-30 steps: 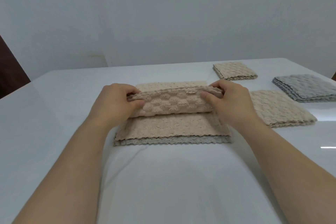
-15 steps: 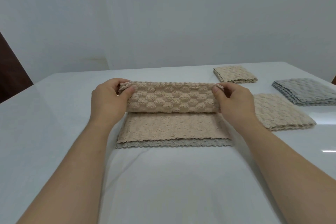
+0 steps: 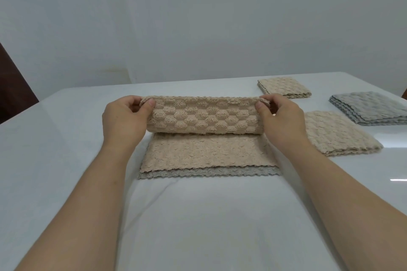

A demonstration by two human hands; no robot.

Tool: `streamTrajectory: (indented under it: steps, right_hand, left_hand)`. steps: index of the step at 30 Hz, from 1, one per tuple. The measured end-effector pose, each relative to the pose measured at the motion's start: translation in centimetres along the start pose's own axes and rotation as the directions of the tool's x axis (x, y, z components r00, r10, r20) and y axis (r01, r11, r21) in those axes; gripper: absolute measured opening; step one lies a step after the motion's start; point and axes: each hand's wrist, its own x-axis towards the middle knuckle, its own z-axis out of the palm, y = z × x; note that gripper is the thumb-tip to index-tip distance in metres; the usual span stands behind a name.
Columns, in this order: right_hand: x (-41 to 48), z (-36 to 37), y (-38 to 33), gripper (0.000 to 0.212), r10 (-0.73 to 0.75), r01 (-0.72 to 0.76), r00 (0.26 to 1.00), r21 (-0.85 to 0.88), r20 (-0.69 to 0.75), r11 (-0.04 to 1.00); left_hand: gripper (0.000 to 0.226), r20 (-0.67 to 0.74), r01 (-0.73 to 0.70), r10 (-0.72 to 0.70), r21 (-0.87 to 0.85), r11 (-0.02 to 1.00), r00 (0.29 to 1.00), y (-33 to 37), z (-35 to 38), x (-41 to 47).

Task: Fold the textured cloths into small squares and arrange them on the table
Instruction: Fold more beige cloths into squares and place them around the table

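Hands, left hand [image 3: 126, 120] and right hand [image 3: 282, 120], pinch the beige cloth [image 3: 204, 116] corners, lifting its 12 o'clock edge to fold toward 6 o'clock.

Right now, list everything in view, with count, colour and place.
Textured cloth: one, beige, table centre, far edge lifted.
Scalloped layer: one, grey, beneath it, near edge showing.
Folded textured squares: two, beige, right side, one farther back.
Folded textured pile: one, grey, far right.
Glossy table: one, white.
Wall: one, pale grey, behind.
Dark brown object: one, left edge, unclear.
Left hand, right hand: two, each pinching a lifted corner.
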Motion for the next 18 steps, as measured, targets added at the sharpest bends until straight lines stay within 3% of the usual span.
streamTrajectory:
  steps: [6, 11, 13, 18]
  right_hand:
    - [0.0, -0.4, -0.5, 0.004, -0.023, 0.024, 0.998, 0.011, -0.055, 1.000]
    - [-0.2, -0.1, -0.9, 0.005, 0.027, -0.025, 1.000, 0.140, -0.011, 0.990]
    - [-0.2, -0.1, -1.1, 0.007, 0.001, 0.001, 1.000, 0.109, -0.013, 0.994]
    - [-0.6, -0.7, -2.2, 0.009, 0.049, -0.050, 0.999, 0.240, 0.009, 0.969]
  left_hand:
    - [0.017, 0.060, 0.010, -0.009, -0.026, 1.000, 0.998, 0.8, -0.1, -0.5]
    - [0.010, 0.168, 0.160, -0.114, -0.297, 0.941, 0.979, 2.1, 0.2, -1.1]
    - [0.009, 0.198, 0.206, -0.140, -0.373, 0.905, 0.970, 2.5, 0.1, -1.1]
    - [0.019, 0.251, 0.229, -0.116, -0.486, 0.843, 0.961, 3.1, 0.0, -1.3]
